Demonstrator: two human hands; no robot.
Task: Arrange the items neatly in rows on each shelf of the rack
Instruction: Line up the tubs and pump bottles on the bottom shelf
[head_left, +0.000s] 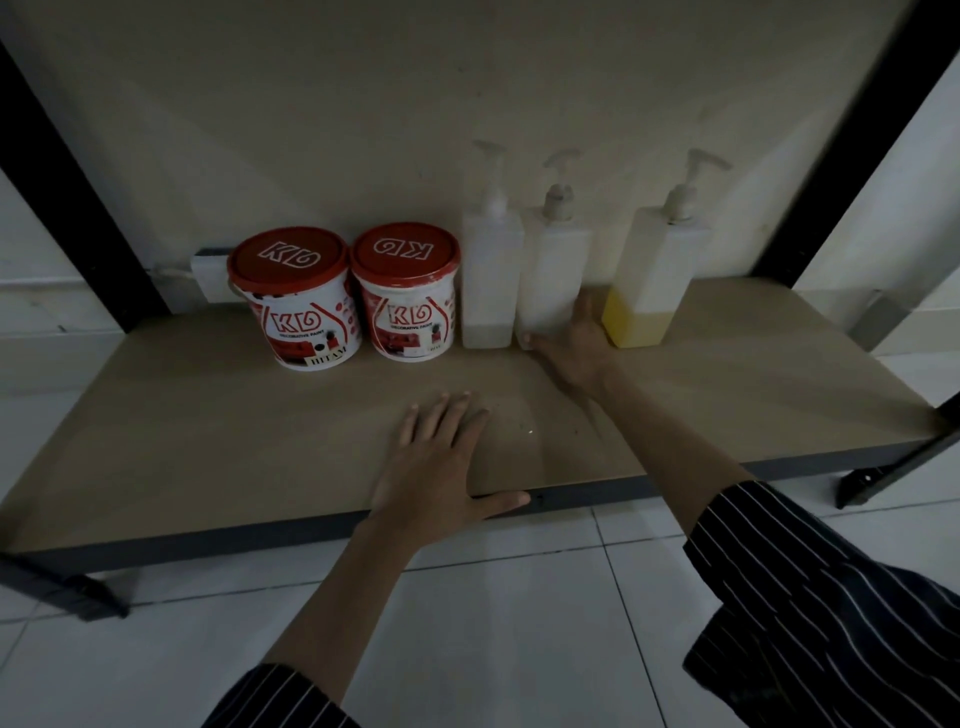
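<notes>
While one hand rests flat, the other holds the middle bottle

Where the shelf (208, 415) meets the wall, five items stand in one row. From the left come two paint tubs with red lids, the left tub (301, 306) and the right tub (408, 301), close beside each other. Next come three square pump bottles. The left bottle (491, 280) and the middle bottle (553, 270) are pale and stand almost touching. The right bottle (652, 275) stands a little apart, leans slightly to the right, and has yellow liquid in its lower part.

The right hand (576, 343) reaches to the base of the middle bottle and grips it. Its thumb lies across the bottle's lower front corner, and its fingers curl into the gap between that bottle and the right bottle.

The left hand (436, 467) lies palm down near the front edge of the shelf, holding nothing, its fingers (441, 415) straight and spread and its thumb along the edge.

Both arms wear dark striped sleeves (805, 597). A white power strip (208, 280) lies behind the left tub. Black rack posts (67, 192) rise at either side, and white floor tiles (519, 623) show below.
</notes>
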